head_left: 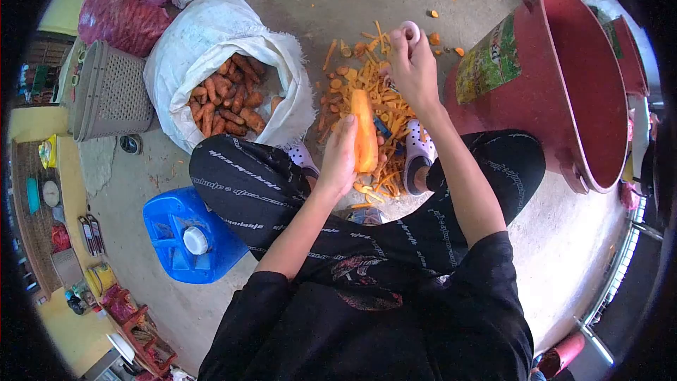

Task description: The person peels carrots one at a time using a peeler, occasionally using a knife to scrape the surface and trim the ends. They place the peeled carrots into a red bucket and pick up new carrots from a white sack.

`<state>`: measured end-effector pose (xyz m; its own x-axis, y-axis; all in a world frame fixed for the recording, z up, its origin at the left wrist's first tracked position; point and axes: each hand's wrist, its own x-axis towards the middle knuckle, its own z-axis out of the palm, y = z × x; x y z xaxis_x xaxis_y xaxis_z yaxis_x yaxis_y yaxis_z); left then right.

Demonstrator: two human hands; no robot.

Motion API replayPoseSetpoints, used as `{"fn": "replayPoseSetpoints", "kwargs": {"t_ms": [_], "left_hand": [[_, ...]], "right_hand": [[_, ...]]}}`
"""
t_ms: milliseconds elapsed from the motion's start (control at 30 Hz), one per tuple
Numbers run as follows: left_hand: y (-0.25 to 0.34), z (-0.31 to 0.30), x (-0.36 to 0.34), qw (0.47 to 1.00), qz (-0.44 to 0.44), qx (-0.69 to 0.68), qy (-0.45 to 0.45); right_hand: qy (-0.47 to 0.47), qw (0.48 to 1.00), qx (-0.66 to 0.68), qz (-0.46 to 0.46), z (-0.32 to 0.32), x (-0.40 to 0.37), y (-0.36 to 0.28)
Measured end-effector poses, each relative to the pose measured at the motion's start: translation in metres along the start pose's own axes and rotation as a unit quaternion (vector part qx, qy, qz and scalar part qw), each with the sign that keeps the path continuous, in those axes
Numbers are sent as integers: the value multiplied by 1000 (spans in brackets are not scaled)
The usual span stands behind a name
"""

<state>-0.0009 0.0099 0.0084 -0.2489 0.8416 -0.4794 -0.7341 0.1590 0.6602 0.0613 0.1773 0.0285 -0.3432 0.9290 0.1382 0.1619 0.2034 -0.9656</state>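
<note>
A peeled orange carrot (364, 130) is gripped in my left hand (341, 159), standing roughly lengthwise away from me above the floor. Farther forward and to the right, my right hand (416, 74) is closed around something with a rounded, pale pink end (410, 29); the rest of it is mostly hidden by the fingers. Below both hands, a heap of carrot peelings and cut ends (352, 88) spreads over the floor between my feet. Unpeeled, soil-stained carrots (229, 102) fill the mouth of a white woven sack (204, 35) to the left.
A large red tub (589, 92) stands close on the right. By my left knee is a blue jerrycan (187, 233) with a white cap. A grey perforated basket (116, 92) and red mesh sacks (123, 7) stand at the far left. Carrot bits lie scattered ahead.
</note>
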Motion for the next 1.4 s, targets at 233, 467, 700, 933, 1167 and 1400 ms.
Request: {"fn": "replayPoseSetpoints", "kwargs": {"t_ms": [233, 467, 700, 933, 1167, 1400], "left_hand": [[12, 5, 10, 985, -2, -166, 51], [0, -25, 17, 981, 33, -190, 18], [7, -5, 10, 986, 26, -162, 36], [-9, -27, 20, 983, 27, -173, -56], [-4, -10, 11, 977, 41, -207, -19], [1, -1, 11, 977, 57, -204, -6]], "right_hand": [[4, 904, 410, 123, 11, -68, -63], [-26, 885, 444, 137, 20, -81, -44], [-29, 895, 416, 160, 22, -74, -45], [-90, 881, 401, 235, 19, -62, -47], [-77, 841, 439, 307, 25, -53, -29], [-110, 844, 430, 302, 23, -44, -34]]}}
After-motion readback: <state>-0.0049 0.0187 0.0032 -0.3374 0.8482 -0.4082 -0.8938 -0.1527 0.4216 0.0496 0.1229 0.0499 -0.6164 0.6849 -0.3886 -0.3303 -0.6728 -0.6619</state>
